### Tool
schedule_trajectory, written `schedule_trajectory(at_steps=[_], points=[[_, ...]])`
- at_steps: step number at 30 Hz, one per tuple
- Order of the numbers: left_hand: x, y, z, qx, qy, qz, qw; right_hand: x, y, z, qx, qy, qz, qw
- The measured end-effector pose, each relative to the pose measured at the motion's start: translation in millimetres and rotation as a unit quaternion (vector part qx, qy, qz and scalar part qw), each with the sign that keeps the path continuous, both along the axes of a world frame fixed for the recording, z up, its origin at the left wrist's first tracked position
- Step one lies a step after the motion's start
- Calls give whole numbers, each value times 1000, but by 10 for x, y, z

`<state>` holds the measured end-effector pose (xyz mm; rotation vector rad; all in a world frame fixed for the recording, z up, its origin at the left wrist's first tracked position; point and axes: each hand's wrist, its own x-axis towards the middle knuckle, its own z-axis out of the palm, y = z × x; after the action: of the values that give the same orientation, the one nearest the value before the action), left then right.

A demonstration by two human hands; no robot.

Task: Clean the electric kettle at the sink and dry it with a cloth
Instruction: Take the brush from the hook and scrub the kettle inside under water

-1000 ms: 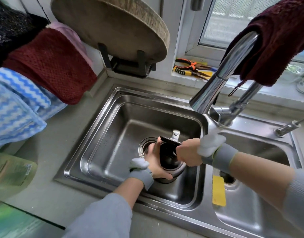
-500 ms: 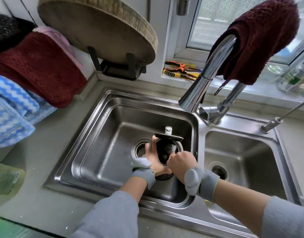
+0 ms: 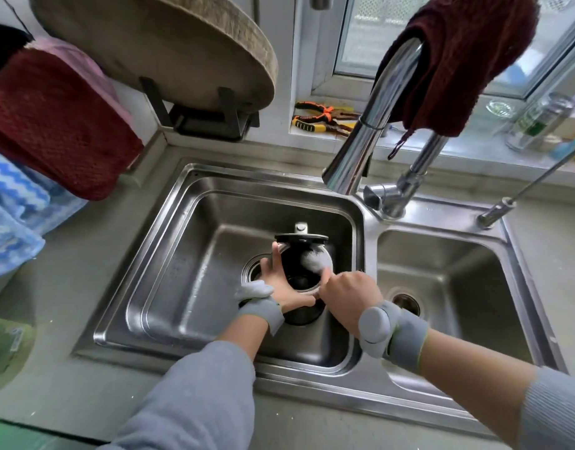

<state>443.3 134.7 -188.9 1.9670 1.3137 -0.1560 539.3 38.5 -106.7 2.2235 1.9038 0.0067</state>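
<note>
The electric kettle (image 3: 304,280) stands in the left basin of the sink (image 3: 182,254), lid (image 3: 301,237) flipped up. The left hand (image 3: 281,284) grips its rim and side. Just right of it, the right hand (image 3: 348,295) is curled round a pale scrubber (image 3: 315,259) pushed inside the kettle's mouth.

Nothing here gives me words I can read. Far up and to the right of my right hand (image 3: 348,295), the bottle (image 3: 539,123) on the windowsill carries a green label, too blurred to make out. Far to the left of my left hand (image 3: 281,285), the green packet (image 3: 7,345) has a pale label, equally unreadable.
</note>
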Motion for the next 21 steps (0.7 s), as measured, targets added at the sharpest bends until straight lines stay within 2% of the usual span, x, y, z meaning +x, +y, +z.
schedule_trajectory(at_steps=[2, 3, 7, 11, 15, 18, 21], points=[[-8, -58, -10, 5, -8, -11, 1000, -80, -19, 115, -18, -35, 2, 999], [0, -81, -18, 11, -6, -21, 1000, -100, 17, 179, -63, -48, 8, 997], [-25, -91, -1, 16, 10, -22, 1000, 52, 90, 236, -125, -27, 13, 992], [-31, -93, -9, 16, 15, -40, 999, 157, -5, 366, -134, 18, -5, 991], [21, -187, -24, 9, 24, -30, 999, 383, 146, 355, -132, -13, 13, 991], [-61, -167, 22, -21, 26, -45, 998, 584, 28, 318, -145, 0, 31, 989], [-156, 259, 225, 45, 39, -113, 992, 667, -85, 345, -153, 15, 48, 987]])
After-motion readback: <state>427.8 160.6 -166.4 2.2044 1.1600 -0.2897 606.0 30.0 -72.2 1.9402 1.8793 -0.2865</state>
